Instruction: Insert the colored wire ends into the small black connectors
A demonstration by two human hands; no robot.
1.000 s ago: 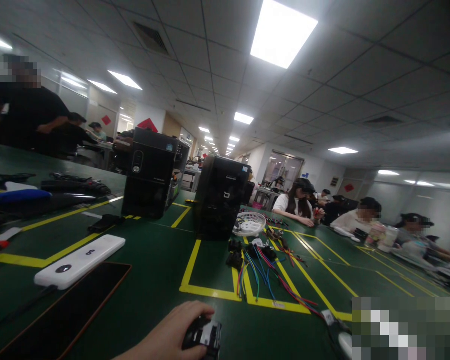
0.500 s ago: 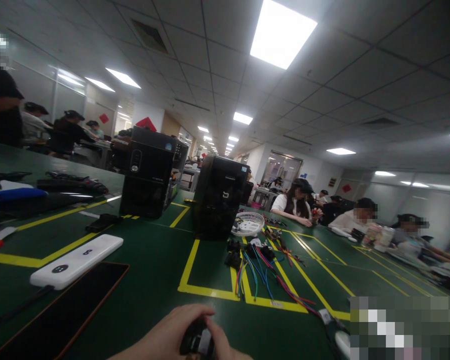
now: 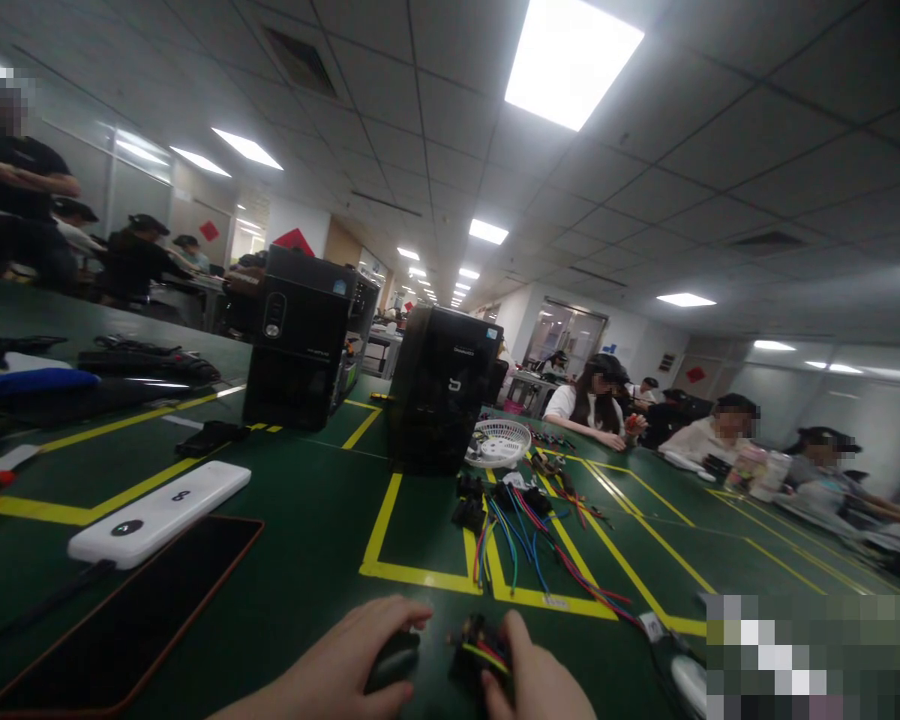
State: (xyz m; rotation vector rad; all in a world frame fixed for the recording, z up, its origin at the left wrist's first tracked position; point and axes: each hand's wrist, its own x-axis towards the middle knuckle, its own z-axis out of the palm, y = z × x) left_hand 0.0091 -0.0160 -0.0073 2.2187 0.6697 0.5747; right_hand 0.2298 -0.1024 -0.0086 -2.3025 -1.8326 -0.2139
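Note:
At the bottom edge, my left hand (image 3: pixel 345 665) is curled over a small dark rounded part (image 3: pixel 394 660) on the green table (image 3: pixel 300 560). Just to its right, my right hand (image 3: pixel 532 680) grips a black connector piece with red and yellow wires (image 3: pixel 480 645). The two hands sit close together, with a narrow gap between the two parts. Most of both hands is cut off by the frame's lower edge.
A white power bank (image 3: pixel 157 512) and a dark phone (image 3: pixel 120 625) lie at left. Two black computer towers (image 3: pixel 300 340) (image 3: pixel 439 390) stand farther back. Coloured wires (image 3: pixel 525 545) and a white basket (image 3: pixel 501 443) lie beyond my hands. Other people sit along the right side.
My right hand has come into view and drawn the wired black piece to the right, apart from the dark part under my left hand. The camera shifted slightly.

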